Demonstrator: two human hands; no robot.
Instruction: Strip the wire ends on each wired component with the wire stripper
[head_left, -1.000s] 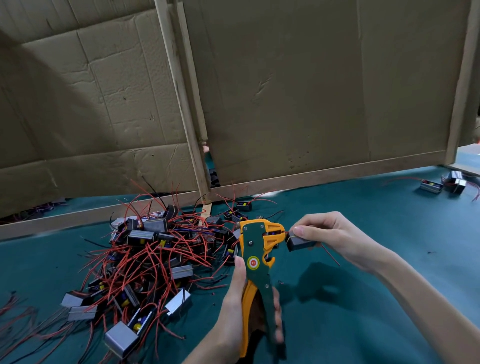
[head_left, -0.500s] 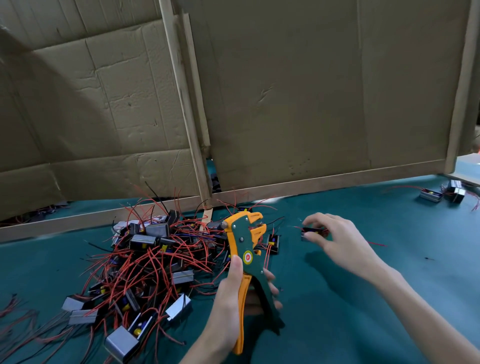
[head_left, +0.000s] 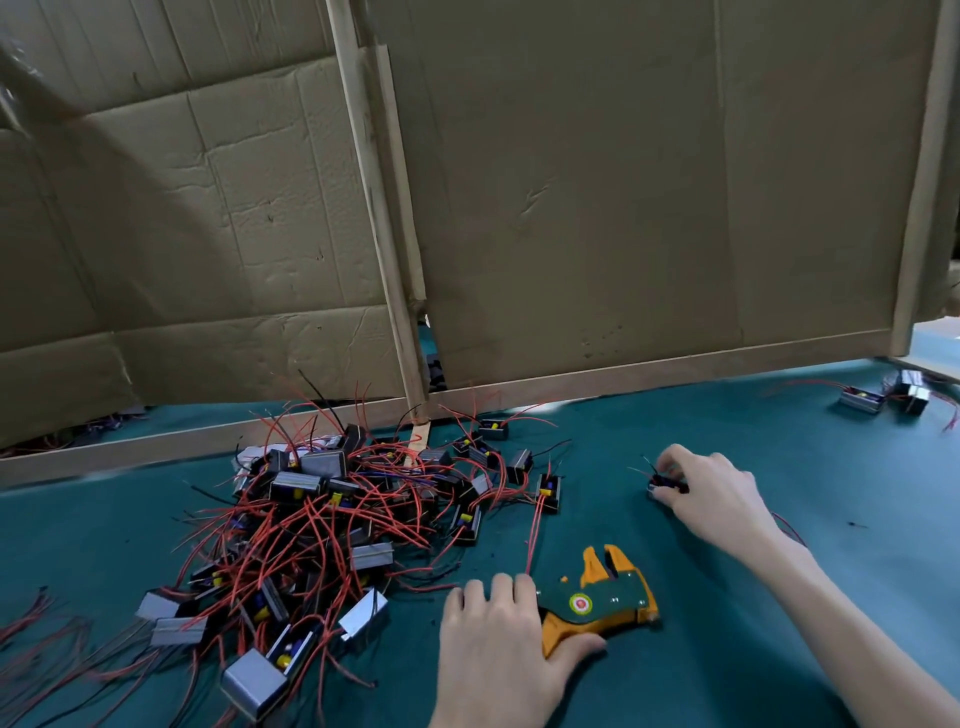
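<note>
Since the last frame the wire stripper (head_left: 602, 605) went from upright to flat on the surface (head_left: 779, 649), just right of the pile (head_left: 322, 519), near side. Long axis runs left-right: handles toward the pile, head away, jaws facing the cardboard wall (head_left: 623, 208). I see left hand (head_left: 498, 644) fingers curled over the handles, thumb wrapped round. Right hand (head_left: 714, 501) sits further right of the pile, fingers pinching one small component (head_left: 662, 486) low on the surface.

The left hand (head_left: 498, 644) grips the wire stripper (head_left: 597, 603) by its handles. The right hand (head_left: 717, 499) pinches a small component (head_left: 661, 486). A red-wired pile (head_left: 322, 519) lies left of both.
</note>
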